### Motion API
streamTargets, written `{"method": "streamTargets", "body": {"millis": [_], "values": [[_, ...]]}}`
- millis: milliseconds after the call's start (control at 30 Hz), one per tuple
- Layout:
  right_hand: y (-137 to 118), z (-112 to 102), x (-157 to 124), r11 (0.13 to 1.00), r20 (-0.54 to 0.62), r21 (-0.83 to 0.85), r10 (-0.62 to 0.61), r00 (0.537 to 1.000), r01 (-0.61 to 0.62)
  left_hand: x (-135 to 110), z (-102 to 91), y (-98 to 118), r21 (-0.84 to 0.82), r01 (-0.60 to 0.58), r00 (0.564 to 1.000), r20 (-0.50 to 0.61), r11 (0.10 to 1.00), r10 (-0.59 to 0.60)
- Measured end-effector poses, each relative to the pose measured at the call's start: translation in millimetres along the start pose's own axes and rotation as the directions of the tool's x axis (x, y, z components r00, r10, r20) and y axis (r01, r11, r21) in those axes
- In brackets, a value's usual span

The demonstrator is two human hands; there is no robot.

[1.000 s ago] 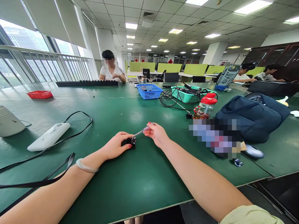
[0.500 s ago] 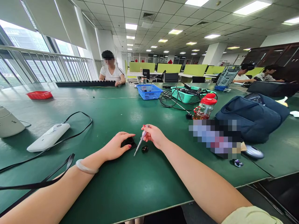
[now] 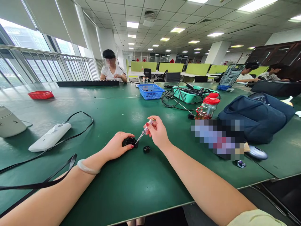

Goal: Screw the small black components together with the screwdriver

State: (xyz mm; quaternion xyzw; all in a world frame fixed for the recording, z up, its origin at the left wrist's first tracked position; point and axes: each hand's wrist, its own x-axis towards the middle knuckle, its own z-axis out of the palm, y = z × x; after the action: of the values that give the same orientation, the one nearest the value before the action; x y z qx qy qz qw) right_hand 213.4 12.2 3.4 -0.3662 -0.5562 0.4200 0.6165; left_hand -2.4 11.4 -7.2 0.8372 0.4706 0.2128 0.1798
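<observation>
My left hand [image 3: 117, 145] rests on the green table [image 3: 131, 188] with its fingers closed on a small black part [image 3: 130, 142]. My right hand [image 3: 158, 132] pinches a thin clear-handled screwdriver [image 3: 145, 130], whose tip points down into the black part. A small black round piece [image 3: 146, 149] lies loose on the table just right of the part, below my right hand. A pale bangle [image 3: 87, 168] sits on my left wrist.
A white device [image 3: 50, 141] with a black cable lies at the left, beside a white appliance [image 3: 10, 124]. A dark blue bag [image 3: 256, 117] and a red-lidded jar [image 3: 207, 108] stand at the right. Blue [image 3: 150, 91], teal [image 3: 188, 95] and red [image 3: 40, 94] baskets sit further back. Other people sit at the far side.
The screwdriver came off the black part, tipped downwards beside it, then returned with its tip on the part. A small black round piece now lies loose beside it.
</observation>
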Motion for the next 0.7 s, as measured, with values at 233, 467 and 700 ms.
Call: {"method": "streamTargets", "body": {"millis": [233, 467, 700], "values": [[-9, 0, -9, 0.988, 0.096, -0.105, -0.102, 0.99, 0.112, -3, -0.5, 1, 0.002, -0.037, 0.999, 0.003, 0.999, 0.037], [-9, 0, -11, 0.984, 0.205, -0.116, -0.11, 0.972, 0.136, -2, -0.6, 2, -0.004, -0.01, 1.0, 0.007, 1.0, 0.01], [-12, 0, -14, 0.964, 0.219, -0.12, -0.207, 0.954, 0.236, -1, -1.4, 2, -0.016, -0.006, 1.0, 0.005, 1.0, 0.006]]}}
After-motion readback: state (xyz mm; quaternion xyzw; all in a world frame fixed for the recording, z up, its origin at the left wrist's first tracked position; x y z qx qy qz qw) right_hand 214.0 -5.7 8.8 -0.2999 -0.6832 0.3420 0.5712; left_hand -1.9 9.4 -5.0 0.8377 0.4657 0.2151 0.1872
